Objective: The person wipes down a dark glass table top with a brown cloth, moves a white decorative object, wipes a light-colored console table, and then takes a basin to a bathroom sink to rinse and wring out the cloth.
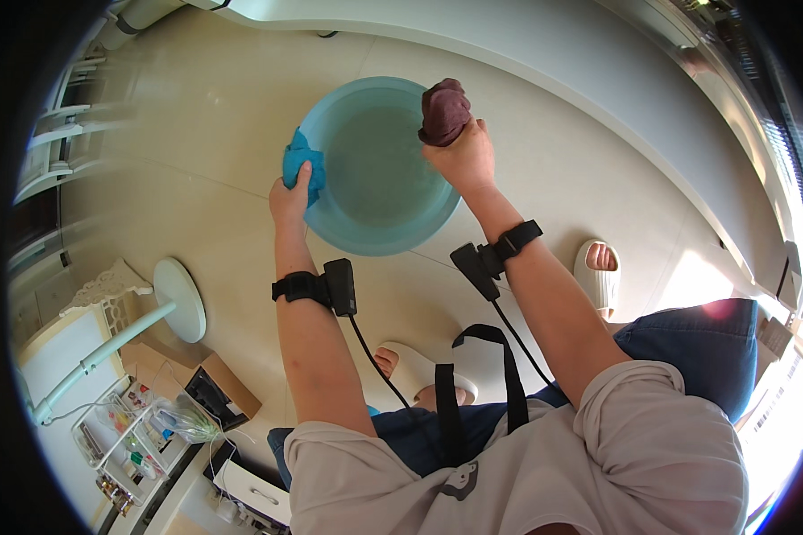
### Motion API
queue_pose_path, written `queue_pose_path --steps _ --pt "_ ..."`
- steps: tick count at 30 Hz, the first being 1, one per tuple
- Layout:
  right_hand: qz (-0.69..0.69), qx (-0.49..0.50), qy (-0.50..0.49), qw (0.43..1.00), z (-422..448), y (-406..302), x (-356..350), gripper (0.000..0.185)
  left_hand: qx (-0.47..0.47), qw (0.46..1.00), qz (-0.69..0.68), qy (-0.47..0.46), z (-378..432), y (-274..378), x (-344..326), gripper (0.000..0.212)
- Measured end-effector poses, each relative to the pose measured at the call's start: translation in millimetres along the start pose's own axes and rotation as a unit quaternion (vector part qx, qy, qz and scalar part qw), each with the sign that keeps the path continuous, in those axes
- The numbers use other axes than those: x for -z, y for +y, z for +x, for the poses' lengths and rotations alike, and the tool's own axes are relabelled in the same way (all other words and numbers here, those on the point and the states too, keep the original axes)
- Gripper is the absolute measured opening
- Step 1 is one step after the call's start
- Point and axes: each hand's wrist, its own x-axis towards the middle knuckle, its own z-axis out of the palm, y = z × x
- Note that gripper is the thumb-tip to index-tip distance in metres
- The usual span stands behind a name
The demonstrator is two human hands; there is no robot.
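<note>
A round light-blue plastic basin (381, 231) stands on the tiled floor before me, with cloudy water (378, 167) in it. At the basin's left rim, my left hand (291, 197) grips a folded bright blue cloth (301, 164), thumb on top. My right hand (467, 157) is closed around a bunched dark maroon cloth (445, 112) over the right side of the rim. Whether either hand touches the rim cannot be told. Each forearm wears a black strap with a small cabled device.
A long white furniture edge (508, 60) curves past the basin at the back and right. At lower left are a pale green stand (179, 301), a cardboard box (234, 384) and a white wire rack (124, 441) with small items. My slippered feet (600, 257) rest on the floor.
</note>
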Motion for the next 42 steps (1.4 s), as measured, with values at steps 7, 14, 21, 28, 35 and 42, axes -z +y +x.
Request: queue_pose_path --steps 7,14,21,28,35,42 --pt "0.053 0.028 -0.016 0.998 -19.9 -41.7 30.0 0.042 -0.101 0.991 -0.026 0.079 -42.2 13.8 43.4 0.047" --pt "0.050 0.066 -0.063 0.995 -70.0 -186.8 136.1 0.037 -0.060 0.996 -0.044 0.058 -106.2 96.7 199.6 0.042" --pt "0.058 0.153 -0.114 0.980 -92.7 -441.5 246.7 0.039 0.023 0.980 -0.195 0.030 -186.1 203.5 424.9 0.043" --pt "0.074 0.179 -0.182 0.964 -91.8 -655.9 301.3 0.047 0.066 0.945 -0.321 -0.021 -194.4 306.4 621.9 0.047" --pt "0.094 0.247 -0.218 0.940 -78.7 -840.1 244.3 0.052 0.023 0.935 -0.340 0.102 -115.9 318.1 757.2 0.044" --pt "0.154 0.326 -0.275 0.891 2.9 -1001.9 128.2 0.059 0.022 0.907 -0.384 0.173 12.9 346.1 858.9 0.044"
